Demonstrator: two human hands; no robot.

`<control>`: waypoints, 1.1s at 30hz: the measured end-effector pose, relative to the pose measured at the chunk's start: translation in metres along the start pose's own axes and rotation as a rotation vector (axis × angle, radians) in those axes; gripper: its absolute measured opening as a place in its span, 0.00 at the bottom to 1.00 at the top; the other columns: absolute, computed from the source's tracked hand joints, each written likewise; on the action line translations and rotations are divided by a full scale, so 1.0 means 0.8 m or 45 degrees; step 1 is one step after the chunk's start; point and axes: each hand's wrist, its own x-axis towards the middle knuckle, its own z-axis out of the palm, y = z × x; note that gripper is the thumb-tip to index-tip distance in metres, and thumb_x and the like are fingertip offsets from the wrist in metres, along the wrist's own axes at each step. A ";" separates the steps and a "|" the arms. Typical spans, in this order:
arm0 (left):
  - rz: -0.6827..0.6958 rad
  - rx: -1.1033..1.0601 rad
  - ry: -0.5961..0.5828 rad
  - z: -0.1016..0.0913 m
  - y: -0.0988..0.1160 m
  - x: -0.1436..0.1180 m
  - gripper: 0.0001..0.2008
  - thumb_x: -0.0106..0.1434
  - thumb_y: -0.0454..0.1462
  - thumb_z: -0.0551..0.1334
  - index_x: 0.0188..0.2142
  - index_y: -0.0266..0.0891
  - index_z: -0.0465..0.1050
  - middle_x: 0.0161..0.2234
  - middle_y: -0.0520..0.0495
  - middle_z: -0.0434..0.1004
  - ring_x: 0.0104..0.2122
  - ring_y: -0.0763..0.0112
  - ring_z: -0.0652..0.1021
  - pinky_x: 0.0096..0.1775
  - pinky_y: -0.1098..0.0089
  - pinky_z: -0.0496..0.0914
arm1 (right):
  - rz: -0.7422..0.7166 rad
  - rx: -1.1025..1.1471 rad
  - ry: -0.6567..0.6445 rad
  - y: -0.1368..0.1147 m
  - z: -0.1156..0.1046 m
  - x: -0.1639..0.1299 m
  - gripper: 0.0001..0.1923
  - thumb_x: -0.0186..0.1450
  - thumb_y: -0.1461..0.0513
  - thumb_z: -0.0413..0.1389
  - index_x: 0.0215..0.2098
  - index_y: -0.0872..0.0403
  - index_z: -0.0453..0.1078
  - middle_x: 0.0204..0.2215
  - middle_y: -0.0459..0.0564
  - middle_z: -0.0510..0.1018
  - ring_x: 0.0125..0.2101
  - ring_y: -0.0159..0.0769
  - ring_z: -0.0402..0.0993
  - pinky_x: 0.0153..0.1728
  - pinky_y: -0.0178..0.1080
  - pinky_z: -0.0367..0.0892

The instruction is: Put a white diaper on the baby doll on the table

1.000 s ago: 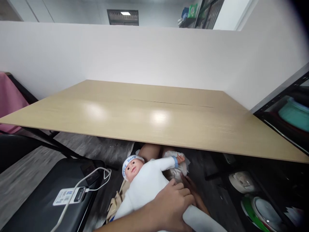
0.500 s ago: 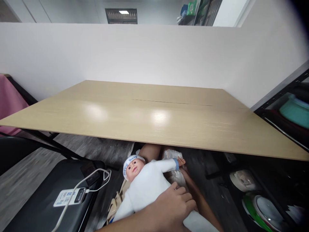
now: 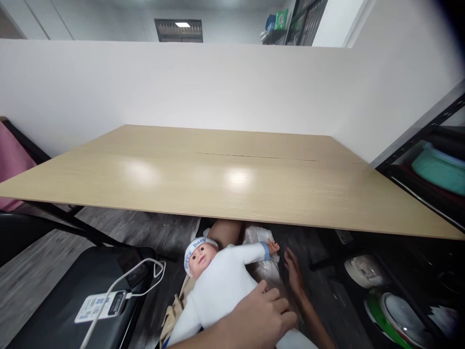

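Below table [image 3: 232,184] edge, on our lap: baby doll [image 3: 218,281] in white suit, lying face up. Our left hand [image 3: 261,317] flat on doll's belly, fingers curled loosely over it. Our right hand [image 3: 293,274] just beside doll's arm, fingers extended, holding nothing. Crumpled diaper [image 3: 259,237] near doll's hand.

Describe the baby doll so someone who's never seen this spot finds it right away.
Start at the wide wooden table; look below its near edge. The baby doll lies there under the left hand, in white, its cap lettered in blue.
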 end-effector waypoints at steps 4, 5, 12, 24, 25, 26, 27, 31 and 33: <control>0.027 -0.036 0.070 -0.002 0.002 -0.005 0.10 0.74 0.42 0.66 0.52 0.44 0.75 0.43 0.50 0.81 0.44 0.59 0.76 0.44 0.56 0.62 | -0.170 0.009 -0.042 -0.020 -0.027 0.003 0.30 0.78 0.47 0.51 0.73 0.50 0.62 0.69 0.61 0.71 0.68 0.55 0.68 0.68 0.61 0.66; 0.034 -0.040 0.080 -0.004 0.002 -0.006 0.09 0.76 0.41 0.64 0.53 0.44 0.76 0.43 0.50 0.81 0.43 0.60 0.76 0.44 0.56 0.62 | -0.279 -0.040 -0.160 -0.039 -0.032 0.007 0.30 0.77 0.49 0.55 0.73 0.48 0.62 0.70 0.59 0.70 0.70 0.54 0.65 0.71 0.60 0.61; -0.006 -0.136 0.028 -0.020 0.005 -0.016 0.17 0.74 0.46 0.66 0.57 0.42 0.75 0.57 0.42 0.78 0.55 0.54 0.75 0.54 0.55 0.66 | -0.542 -0.312 -1.028 -0.179 0.008 0.050 0.26 0.71 0.55 0.63 0.66 0.47 0.72 0.59 0.54 0.81 0.59 0.50 0.76 0.64 0.50 0.67; -0.973 -0.337 0.845 -0.008 0.028 -0.215 0.17 0.72 0.43 0.65 0.59 0.49 0.73 0.58 0.39 0.79 0.59 0.50 0.78 0.60 0.50 0.75 | -0.521 -0.290 -1.088 -0.214 0.005 0.046 0.13 0.63 0.62 0.61 0.46 0.50 0.71 0.44 0.47 0.80 0.44 0.43 0.76 0.43 0.40 0.66; -1.173 -0.368 0.853 0.007 0.022 -0.236 0.20 0.70 0.46 0.67 0.60 0.48 0.72 0.58 0.38 0.79 0.58 0.48 0.79 0.59 0.48 0.76 | -0.516 -0.265 -1.095 -0.214 0.003 0.046 0.12 0.63 0.63 0.61 0.45 0.49 0.70 0.43 0.47 0.79 0.44 0.44 0.76 0.43 0.40 0.66; -1.346 -0.429 0.825 0.022 0.016 -0.253 0.25 0.68 0.49 0.68 0.61 0.46 0.72 0.57 0.37 0.80 0.57 0.46 0.80 0.58 0.46 0.77 | -0.513 -0.249 -1.099 -0.214 0.002 0.046 0.12 0.63 0.64 0.61 0.45 0.49 0.70 0.43 0.47 0.79 0.44 0.44 0.76 0.43 0.41 0.66; -1.484 -0.508 0.775 0.036 0.010 -0.266 0.29 0.65 0.53 0.69 0.61 0.45 0.72 0.57 0.37 0.82 0.56 0.44 0.81 0.58 0.45 0.78 | -0.509 -0.237 -1.101 -0.214 0.002 0.045 0.12 0.62 0.64 0.61 0.44 0.49 0.70 0.43 0.47 0.79 0.44 0.44 0.76 0.43 0.41 0.66; -1.647 -0.707 0.615 0.069 0.003 -0.278 0.36 0.51 0.53 0.75 0.57 0.45 0.77 0.55 0.39 0.85 0.54 0.39 0.84 0.58 0.44 0.78 | -0.458 -0.177 -1.063 -0.227 -0.001 0.039 0.14 0.61 0.66 0.61 0.45 0.49 0.71 0.43 0.47 0.80 0.42 0.44 0.76 0.41 0.41 0.66; -1.611 -0.727 0.655 0.064 0.012 -0.269 0.35 0.50 0.46 0.75 0.58 0.45 0.76 0.55 0.39 0.85 0.55 0.39 0.83 0.58 0.46 0.78 | -0.439 -0.119 -1.020 -0.240 -0.012 0.034 0.17 0.60 0.66 0.62 0.47 0.48 0.72 0.45 0.46 0.81 0.44 0.44 0.77 0.43 0.41 0.67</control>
